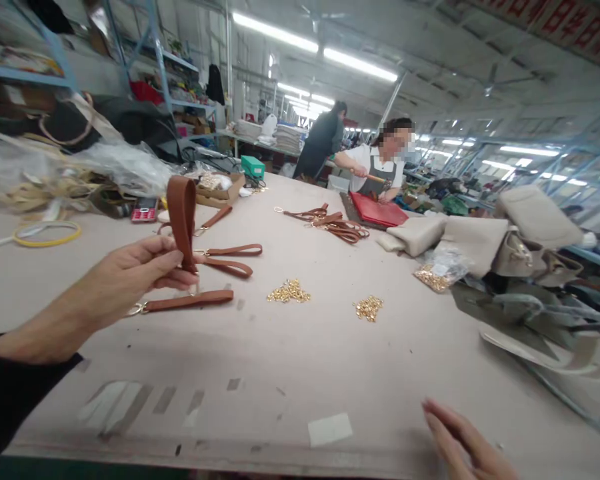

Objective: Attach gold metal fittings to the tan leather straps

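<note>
My left hand (pixel 130 273) is closed on a folded brown leather strap (pixel 183 217), holding it upright above the table. More brown straps (pixel 220 257) with metal rings lie flat just beyond and below it. My right hand (pixel 460 443) rests low at the front edge with its fingers stretched out and nothing in it. Two small piles of gold metal fittings (pixel 289 292) (pixel 369 307) lie between the hands.
A worktable (pixel 290 373) with tape marks. Beige bags (pixel 485 237) and a packet of gold fittings (pixel 437 270) crowd the right. Plastic wrap, a yellow ring (pixel 47 233) and a phone (pixel 144 209) sit left. A person (pixel 380 170) works on a red piece (pixel 377 210) opposite.
</note>
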### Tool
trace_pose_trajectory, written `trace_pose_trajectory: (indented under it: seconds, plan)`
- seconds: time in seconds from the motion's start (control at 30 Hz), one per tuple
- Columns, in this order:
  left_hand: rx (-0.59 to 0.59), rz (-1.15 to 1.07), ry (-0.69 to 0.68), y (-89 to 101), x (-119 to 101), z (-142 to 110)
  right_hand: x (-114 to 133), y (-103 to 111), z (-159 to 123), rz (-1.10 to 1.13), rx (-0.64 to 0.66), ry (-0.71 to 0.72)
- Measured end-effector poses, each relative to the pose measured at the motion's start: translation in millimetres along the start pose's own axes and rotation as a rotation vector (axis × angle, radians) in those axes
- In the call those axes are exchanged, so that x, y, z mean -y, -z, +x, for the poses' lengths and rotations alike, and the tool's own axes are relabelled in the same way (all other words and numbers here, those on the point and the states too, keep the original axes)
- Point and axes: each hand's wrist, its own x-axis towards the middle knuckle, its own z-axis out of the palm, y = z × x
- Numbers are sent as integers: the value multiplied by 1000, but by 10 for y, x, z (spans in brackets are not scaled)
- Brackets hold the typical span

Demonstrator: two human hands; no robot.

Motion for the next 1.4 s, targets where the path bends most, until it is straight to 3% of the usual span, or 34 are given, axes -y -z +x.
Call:
trace_pose_trajectory:
  seconds: [0.1,0.2,0.33,0.43,0.63,0.9,1.2,1.4]
  plan:
    - [168,-391,67,-295,-8,57,740,-551,249,15,269,346]
    - [189,-518,62,-641,-27,130,1285,-1044,511,-45,394,598]
    - [136,-393,-129,-1085,25,242,1636,-1479,796,-203,359,627]
    - [150,-354,-157,-1333,103,304,1721,-1657,966,-311,308,584]
    - [211,-444,-111,-1574,290,336,1760,-1821,1147,-376,306,600]
    - [363,-464,80,-1582,444,309,1735,-1890,1170,-489,279,653]
    - [257,-224,42,-1523,406,297,1750,-1874,1179,-476,305,558]
    - [374,-235,27,-1532,452,265,1665,-1738,1203,-466,331,516]
